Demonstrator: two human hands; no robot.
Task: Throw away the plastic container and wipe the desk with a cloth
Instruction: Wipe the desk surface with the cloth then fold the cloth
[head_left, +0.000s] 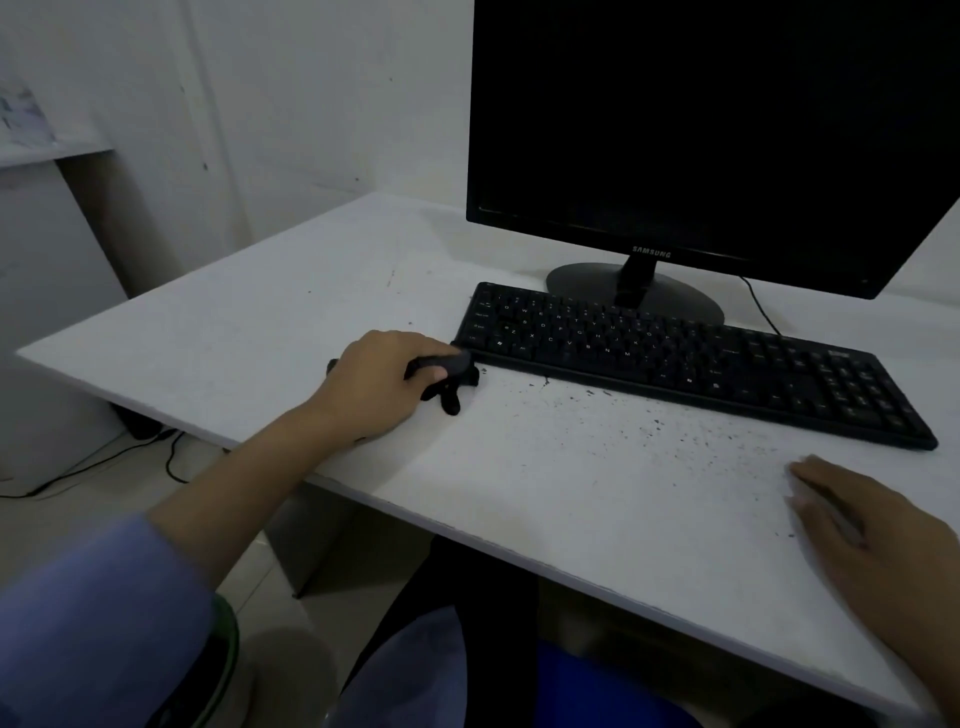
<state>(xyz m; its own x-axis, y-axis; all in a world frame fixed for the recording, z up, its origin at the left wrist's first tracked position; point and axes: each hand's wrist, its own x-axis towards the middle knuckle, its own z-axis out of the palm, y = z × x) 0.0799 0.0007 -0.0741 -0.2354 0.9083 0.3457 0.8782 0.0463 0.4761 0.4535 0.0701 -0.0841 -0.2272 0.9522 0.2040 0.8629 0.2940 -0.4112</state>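
Left hand (379, 387) closed on dark cloth (449, 382) beside keyboard (685, 358) corner; right hand (878, 540) open, flat near desk (234, 332) front edge; bare left half.

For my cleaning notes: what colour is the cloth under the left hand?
Black cloth, head view.

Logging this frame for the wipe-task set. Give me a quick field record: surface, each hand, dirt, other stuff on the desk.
surface: white desk, seen from the head view
left hand: left hand closed over a dark cloth on the desk, by the keyboard's left end
right hand: right hand flat on the desk at the near right, holding nothing
dirt: dark specks scattered in front of the keyboard
other items: black keyboard; dark monitor behind it
plastic container: none in view
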